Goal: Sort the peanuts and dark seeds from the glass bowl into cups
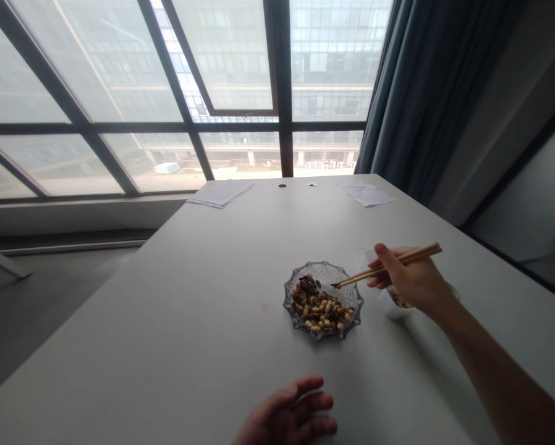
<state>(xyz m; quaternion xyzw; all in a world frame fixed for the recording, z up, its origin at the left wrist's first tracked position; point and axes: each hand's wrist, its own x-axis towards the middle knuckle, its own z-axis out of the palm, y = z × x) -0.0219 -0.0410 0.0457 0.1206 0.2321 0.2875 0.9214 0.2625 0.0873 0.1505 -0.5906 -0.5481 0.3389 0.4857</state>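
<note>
My right hand (410, 275) grips a pair of wooden chopsticks (389, 262). Their tips pinch a small dark piece, perhaps a seed (335, 285), above the right part of a scalloped glass dish (298, 270). In the dish lies a mix of pale peanuts (324, 306) and dark seeds (308, 284), heaped towards the left and front. Partly hidden under my right hand and wrist stands a white cup (395, 308) with some pale and brown contents. My left hand (291, 411) is held near the front of the table, fingers apart, holding nothing; it does not touch the dish.
The white table (203, 296) reaches to the windows. Paper sheets lie at its far left (222, 193) and other sheets (366, 193) at its far right. Two round holes are near the back edge. A dark blue curtain (426, 86) hangs at the right.
</note>
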